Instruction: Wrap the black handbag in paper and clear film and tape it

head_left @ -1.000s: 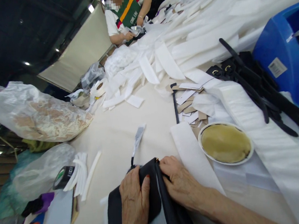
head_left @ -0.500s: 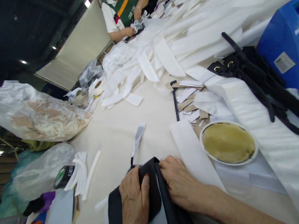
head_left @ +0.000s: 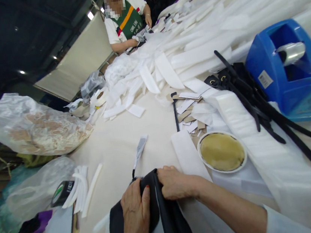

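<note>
A black bag (head_left: 172, 220) of smooth leather-like material, with a pale grey strip showing along its opening, lies at the bottom centre. My left hand (head_left: 134, 209) rests flat on its left panel, thumb apart from the fingers. On the other side, my right hand (head_left: 172, 182) has its fingers curled over the bag's upper edge; the fingertips are hidden. A grey-white tag (head_left: 140, 148) on a short black cord extends from the bag's far end onto the table. A white foam strip (head_left: 186, 152) lies just beyond my right hand.
On the right are an oval golden-brown dish (head_left: 222, 151), black straps (head_left: 255, 100) and a blue tape dispenser (head_left: 274, 68). White foam strips (head_left: 210, 53) heap up farther back, where a co-worker (head_left: 127, 21) handles something. A plastic sack (head_left: 31, 124) and white tubes (head_left: 80, 188) are left.
The view has shifted, bringing more of the blue dispenser into sight. My right hand has curled more tightly at the bag's edge, and its sleeve now shows. My left hand stays on the panel.
</note>
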A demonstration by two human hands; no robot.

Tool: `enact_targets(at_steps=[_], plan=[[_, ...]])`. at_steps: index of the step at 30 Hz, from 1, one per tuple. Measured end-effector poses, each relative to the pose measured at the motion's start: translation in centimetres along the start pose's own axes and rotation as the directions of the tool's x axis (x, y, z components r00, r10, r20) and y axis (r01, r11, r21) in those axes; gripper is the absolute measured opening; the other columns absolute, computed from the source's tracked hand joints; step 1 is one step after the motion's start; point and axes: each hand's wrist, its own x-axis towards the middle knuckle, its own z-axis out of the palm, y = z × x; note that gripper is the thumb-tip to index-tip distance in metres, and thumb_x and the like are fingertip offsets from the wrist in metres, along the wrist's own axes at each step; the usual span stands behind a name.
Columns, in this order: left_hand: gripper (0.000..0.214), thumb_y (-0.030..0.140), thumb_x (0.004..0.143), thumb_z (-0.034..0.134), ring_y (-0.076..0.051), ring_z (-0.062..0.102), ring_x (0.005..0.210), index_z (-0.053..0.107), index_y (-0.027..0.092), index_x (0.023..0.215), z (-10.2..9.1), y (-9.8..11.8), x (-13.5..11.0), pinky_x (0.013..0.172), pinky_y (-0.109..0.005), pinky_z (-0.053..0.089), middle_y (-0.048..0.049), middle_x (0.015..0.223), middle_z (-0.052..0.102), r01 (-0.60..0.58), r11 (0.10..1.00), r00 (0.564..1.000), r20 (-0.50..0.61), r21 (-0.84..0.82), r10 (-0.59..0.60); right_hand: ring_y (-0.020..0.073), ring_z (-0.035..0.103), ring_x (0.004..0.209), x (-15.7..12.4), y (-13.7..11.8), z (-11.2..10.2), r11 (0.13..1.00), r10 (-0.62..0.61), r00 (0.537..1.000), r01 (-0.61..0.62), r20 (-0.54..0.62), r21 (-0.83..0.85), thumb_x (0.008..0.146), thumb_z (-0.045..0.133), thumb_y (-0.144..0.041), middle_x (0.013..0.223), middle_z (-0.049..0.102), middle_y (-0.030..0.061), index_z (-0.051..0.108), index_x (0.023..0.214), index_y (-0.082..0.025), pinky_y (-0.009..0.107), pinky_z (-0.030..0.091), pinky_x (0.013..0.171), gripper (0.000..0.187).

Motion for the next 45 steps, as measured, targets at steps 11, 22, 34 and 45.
enact_targets(at_steps=[11, 22, 34, 45], plan=[[0.045, 0.047, 0.089, 0.026, -0.026, 0.054, 0.104, 0.051, 0.017, 0.110, 0.2, 0.1, -0.2, 0.093, -0.049, 0.039, -0.0104, 0.107, 0.060, -0.037, 0.998, 0.999, -0.014, 0.045, 0.038, 0.0149, 0.057, 0.069, -0.7, 0.2, 2.8, 0.931, 0.174, 0.921, -0.038, -0.349, 0.363, 0.063, 0.052, -0.003, 0.071, 0.064, 0.0014, 0.062, 0.068, -0.018, 0.023, 0.042, 0.062, 0.019], [0.040, 0.042, 0.091, 0.025, -0.025, 0.053, 0.101, 0.049, 0.015, 0.108, 0.1, 0.8, -0.2, 0.090, -0.044, 0.039, -0.0104, 0.104, 0.059, -0.076, 0.990, 0.997, -0.009, 0.115, 0.077, 0.0144, 0.054, 0.071, -1.0, 0.3, 4.3, 0.881, 0.245, 0.845, 0.010, -0.475, 0.472, 0.067, 0.050, -0.002, 0.072, 0.057, 0.0023, 0.061, 0.059, -0.017, 0.024, 0.042, 0.065, 0.020], [0.034, 0.038, 0.092, 0.030, -0.025, 0.051, 0.100, 0.050, 0.014, 0.106, 0.2, 1.1, -0.5, 0.090, -0.043, 0.038, -0.0100, 0.101, 0.057, -0.078, 0.984, 0.997, -0.005, 0.161, 0.080, 0.0195, 0.051, 0.101, -1.9, 0.5, 4.3, 0.885, 0.079, 0.945, 0.080, -0.317, 0.459, 0.078, 0.044, -0.012, 0.107, 0.054, 0.0094, 0.063, 0.096, -0.017, 0.033, 0.045, 0.087, 0.026], [0.039, 0.040, 0.092, 0.028, -0.025, 0.049, 0.104, 0.048, 0.013, 0.110, -0.1, 1.2, -0.4, 0.093, -0.045, 0.036, -0.0110, 0.106, 0.057, -0.049, 0.993, 0.999, 0.027, 0.110, 0.047, 0.0328, 0.059, 0.089, -7.2, -0.2, 1.0, 0.803, 0.049, 0.823, -0.370, -0.567, -0.468, 0.081, 0.043, -0.009, 0.118, 0.049, 0.0287, 0.043, 0.130, -0.005, 0.044, 0.052, 0.070, 0.050]])
